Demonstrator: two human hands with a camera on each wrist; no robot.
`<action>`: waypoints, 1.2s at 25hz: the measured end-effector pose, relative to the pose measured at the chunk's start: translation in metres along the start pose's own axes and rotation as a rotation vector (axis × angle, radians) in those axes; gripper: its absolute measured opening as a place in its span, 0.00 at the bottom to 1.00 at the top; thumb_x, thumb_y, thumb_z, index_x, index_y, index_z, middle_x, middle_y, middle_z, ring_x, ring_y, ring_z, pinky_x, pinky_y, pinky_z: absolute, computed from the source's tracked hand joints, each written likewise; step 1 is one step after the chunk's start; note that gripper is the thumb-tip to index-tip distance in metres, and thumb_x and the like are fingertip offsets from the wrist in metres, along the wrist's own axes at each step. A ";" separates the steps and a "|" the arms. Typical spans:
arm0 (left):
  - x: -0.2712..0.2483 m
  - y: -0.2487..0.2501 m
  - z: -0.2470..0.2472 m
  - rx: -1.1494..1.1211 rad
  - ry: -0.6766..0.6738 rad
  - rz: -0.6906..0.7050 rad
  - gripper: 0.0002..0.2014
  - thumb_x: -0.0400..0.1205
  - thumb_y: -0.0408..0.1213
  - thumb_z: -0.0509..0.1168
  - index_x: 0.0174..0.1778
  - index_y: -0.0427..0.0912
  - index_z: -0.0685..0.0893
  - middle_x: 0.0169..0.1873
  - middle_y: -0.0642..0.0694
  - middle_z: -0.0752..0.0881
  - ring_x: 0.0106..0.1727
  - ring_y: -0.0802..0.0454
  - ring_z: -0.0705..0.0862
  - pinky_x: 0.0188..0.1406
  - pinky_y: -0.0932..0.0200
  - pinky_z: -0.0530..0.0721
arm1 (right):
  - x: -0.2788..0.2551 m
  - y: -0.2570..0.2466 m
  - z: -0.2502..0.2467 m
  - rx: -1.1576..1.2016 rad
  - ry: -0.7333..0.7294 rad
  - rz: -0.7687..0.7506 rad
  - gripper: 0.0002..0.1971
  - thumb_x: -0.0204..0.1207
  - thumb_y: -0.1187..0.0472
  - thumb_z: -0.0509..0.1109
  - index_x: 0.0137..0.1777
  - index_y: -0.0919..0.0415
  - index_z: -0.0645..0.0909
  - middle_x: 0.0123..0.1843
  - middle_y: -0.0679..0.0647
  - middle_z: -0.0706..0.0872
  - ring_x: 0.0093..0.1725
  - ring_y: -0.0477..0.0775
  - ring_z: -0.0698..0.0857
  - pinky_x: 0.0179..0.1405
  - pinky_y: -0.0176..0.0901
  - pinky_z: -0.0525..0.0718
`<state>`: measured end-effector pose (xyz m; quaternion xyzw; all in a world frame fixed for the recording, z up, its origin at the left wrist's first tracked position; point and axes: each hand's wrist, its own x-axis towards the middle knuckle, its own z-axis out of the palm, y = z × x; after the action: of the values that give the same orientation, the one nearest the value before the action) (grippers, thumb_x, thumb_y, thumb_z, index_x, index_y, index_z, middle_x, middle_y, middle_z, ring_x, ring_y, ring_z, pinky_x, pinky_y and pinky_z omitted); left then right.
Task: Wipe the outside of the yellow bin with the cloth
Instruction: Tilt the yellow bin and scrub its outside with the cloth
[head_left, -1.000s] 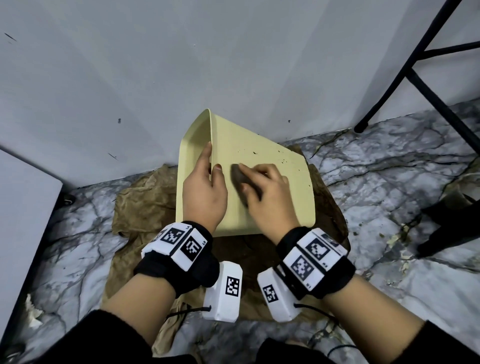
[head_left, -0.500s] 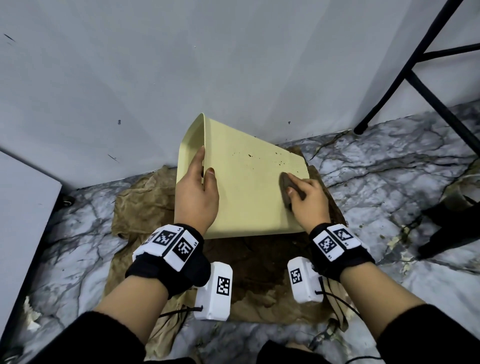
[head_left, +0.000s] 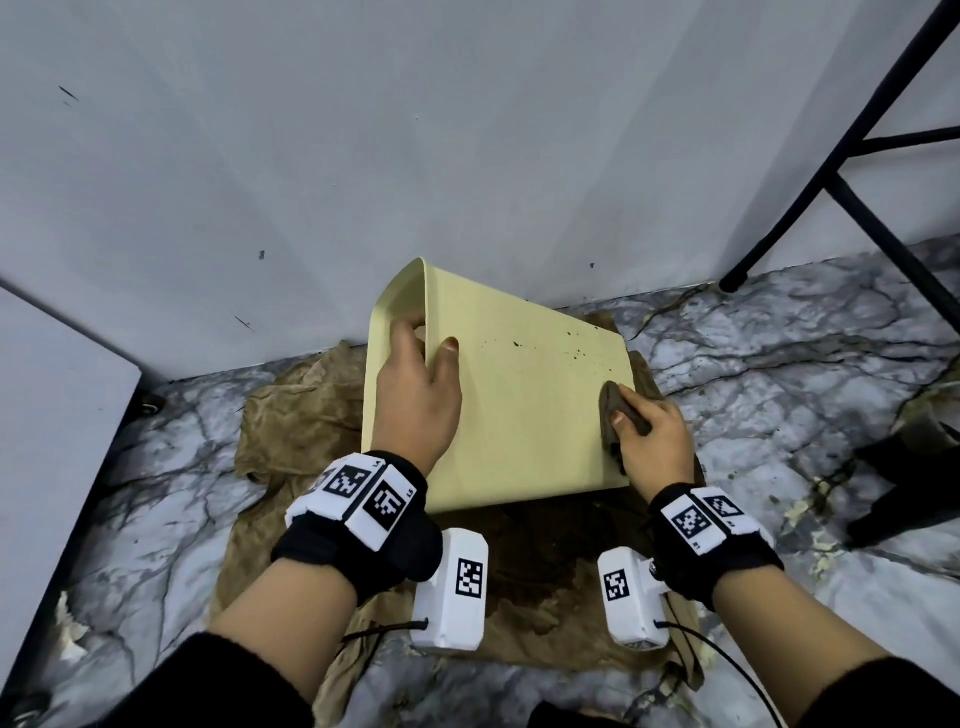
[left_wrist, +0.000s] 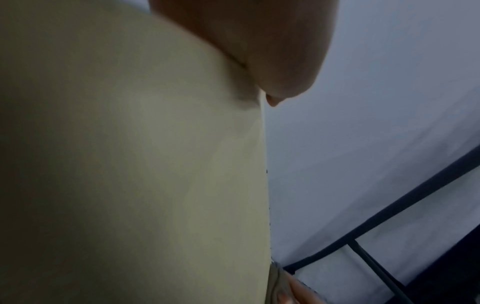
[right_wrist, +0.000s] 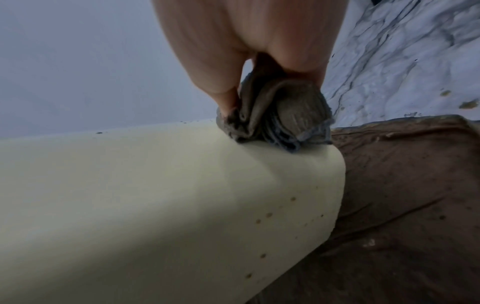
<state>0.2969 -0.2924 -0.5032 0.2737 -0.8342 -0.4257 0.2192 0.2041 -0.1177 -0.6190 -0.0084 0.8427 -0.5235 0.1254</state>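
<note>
I have the yellow bin (head_left: 519, 415) lying on its side on a brown sheet (head_left: 291, 426) spread over the marble floor (head_left: 779, 364), close to the foot of the wall (head_left: 311, 156). Its open mouth faces left, its closed base right, so its long axis runs left to right along the wall.

My left hand (head_left: 415, 400) steadies it at the mouth: the fingers (head_left: 402, 332) hook over the rim into the opening and the thumb lies on the upward-facing side, a firm clamp on the rim. My right hand (head_left: 652, 441) is at the opposite end, near the base edge on the side towards me, with the cloth (right_wrist: 275, 115) bunched between thumb and fingers and pressed against the bin's rounded corner. From the right wrist view the cloth touches the plastic right where the top face rolls over into the near side.

What the next stroke turns on, as I judge it: the dark specks (head_left: 571, 353) sit on the top face beyond and left of the cloth, towards the wall and the mouth. More spots (right_wrist: 267, 215) show on the near side below the cloth. The right hand is plainly the nearer to both. The faces turned to the wall and the floor I cannot see, so I can't say whether they are soiled.
</note>
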 end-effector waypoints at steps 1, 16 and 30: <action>-0.001 0.000 0.002 -0.009 0.012 0.010 0.13 0.83 0.32 0.55 0.64 0.39 0.69 0.41 0.59 0.77 0.35 0.69 0.77 0.29 0.83 0.69 | -0.004 -0.001 0.000 0.006 -0.003 -0.009 0.17 0.76 0.63 0.65 0.65 0.56 0.78 0.64 0.62 0.76 0.64 0.61 0.76 0.59 0.34 0.67; -0.018 0.013 0.020 0.012 0.054 0.175 0.14 0.81 0.32 0.58 0.63 0.43 0.75 0.29 0.62 0.73 0.27 0.68 0.75 0.29 0.76 0.71 | -0.049 -0.078 0.017 0.138 -0.029 -0.506 0.19 0.72 0.61 0.66 0.63 0.50 0.79 0.50 0.46 0.75 0.56 0.58 0.79 0.63 0.49 0.77; -0.009 0.010 0.021 -0.016 0.037 0.145 0.14 0.82 0.33 0.57 0.63 0.44 0.74 0.28 0.58 0.72 0.27 0.63 0.73 0.27 0.73 0.70 | 0.029 0.019 -0.017 0.013 0.009 0.073 0.18 0.76 0.62 0.65 0.66 0.53 0.77 0.68 0.61 0.80 0.66 0.60 0.79 0.64 0.41 0.73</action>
<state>0.2879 -0.2695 -0.5075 0.2186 -0.8442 -0.4102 0.2670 0.1744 -0.0989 -0.6346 0.0256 0.8395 -0.5241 0.1407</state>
